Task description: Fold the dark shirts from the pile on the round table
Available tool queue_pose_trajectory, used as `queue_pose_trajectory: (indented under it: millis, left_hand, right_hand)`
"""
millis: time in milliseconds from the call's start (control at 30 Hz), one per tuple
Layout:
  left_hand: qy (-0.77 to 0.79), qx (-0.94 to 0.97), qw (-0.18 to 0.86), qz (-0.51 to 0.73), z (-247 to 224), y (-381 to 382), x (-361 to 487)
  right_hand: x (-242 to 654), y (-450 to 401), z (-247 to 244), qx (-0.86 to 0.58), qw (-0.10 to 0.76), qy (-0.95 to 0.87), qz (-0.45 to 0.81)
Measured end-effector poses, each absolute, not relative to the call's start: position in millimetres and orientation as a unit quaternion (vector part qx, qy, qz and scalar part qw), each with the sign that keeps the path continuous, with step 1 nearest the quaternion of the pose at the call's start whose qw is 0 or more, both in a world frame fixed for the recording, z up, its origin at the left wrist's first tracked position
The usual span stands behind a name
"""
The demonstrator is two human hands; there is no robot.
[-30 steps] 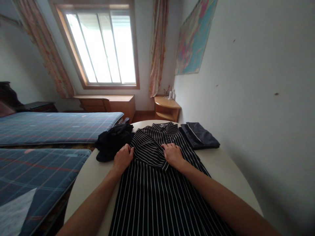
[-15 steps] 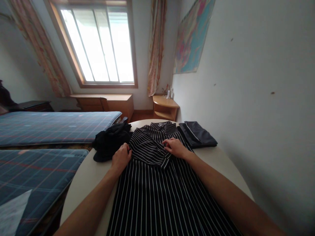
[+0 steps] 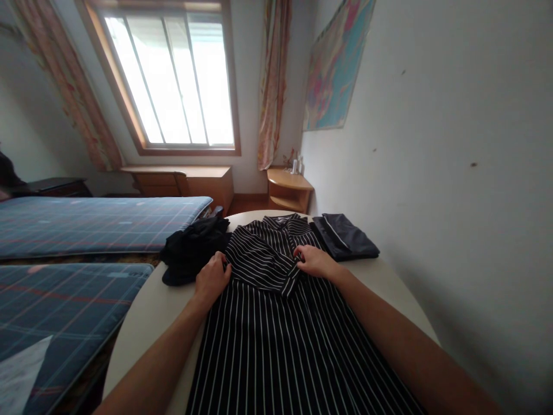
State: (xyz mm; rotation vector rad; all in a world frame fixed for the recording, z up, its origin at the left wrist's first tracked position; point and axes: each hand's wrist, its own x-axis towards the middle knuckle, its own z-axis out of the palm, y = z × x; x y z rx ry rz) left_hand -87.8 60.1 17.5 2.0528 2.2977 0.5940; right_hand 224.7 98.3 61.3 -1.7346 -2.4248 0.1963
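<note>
A black shirt with white stripes (image 3: pixel 268 340) lies spread on a round cream table (image 3: pixel 142 334), collar at the far end. One short sleeve is folded inward across its front, the cuff angled near the middle. My left hand (image 3: pixel 213 276) is closed at the shirt's left edge, fingers curled on the fabric by the fold. My right hand (image 3: pixel 317 262) rests over the shirt's right half, thumb and fingers pinching at the sleeve's cuff edge; the fingertips are partly hidden.
A heap of black clothing (image 3: pixel 190 248) sits left of the shirt. Folded dark grey clothing (image 3: pixel 349 236) lies at the right, near the wall (image 3: pixel 453 230). Two plaid mattresses (image 3: pixel 78 305) stand left of the table. A wooden corner shelf (image 3: pixel 289 180) and a desk (image 3: pixel 207 178) are beyond.
My right hand has shifted slightly right along the sleeve, its fingers drawing closer together. My left hand stays at the shirt's left edge. The view has moved slightly.
</note>
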Motion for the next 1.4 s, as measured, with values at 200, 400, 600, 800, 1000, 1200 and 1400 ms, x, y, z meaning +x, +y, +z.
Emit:
queue_pose_trajectory:
  millis: [200,400,600,800,1000,1200,1400]
  left_hand:
    - [0.690,0.685,-0.096,0.214,26.9,49.6,-74.0]
    - [0.391,0.894,0.012,0.216,30.5,8.1,-18.3]
    - [0.340,0.925,0.116,0.126,15.6,2.9,-3.7]
    - [0.344,0.922,0.128,0.126,16.0,7.8,-6.3]
    - [0.353,0.919,0.117,0.129,9.1,10.6,-2.9]
    - [0.351,0.921,0.110,0.126,8.4,10.3,-2.4]
    - [0.433,0.880,0.043,0.189,18.9,18.5,-10.2]
  right_hand:
    - [232.6,94.5,55.7,-0.576,0.091,-0.804,0.114]
    - [243.6,100.6,44.0,-0.556,0.113,-0.808,0.158]
    - [247.2,94.8,34.3,-0.589,0.185,-0.765,0.182]
    - [257.2,101.0,23.7,-0.608,0.320,-0.663,0.298]
    - [259.8,97.8,20.0,-0.562,0.340,-0.680,0.327]
    - [246.4,85.1,23.4,-0.565,0.318,-0.732,0.211]
    - [233.2,83.8,25.6,-0.621,0.218,-0.748,0.086]
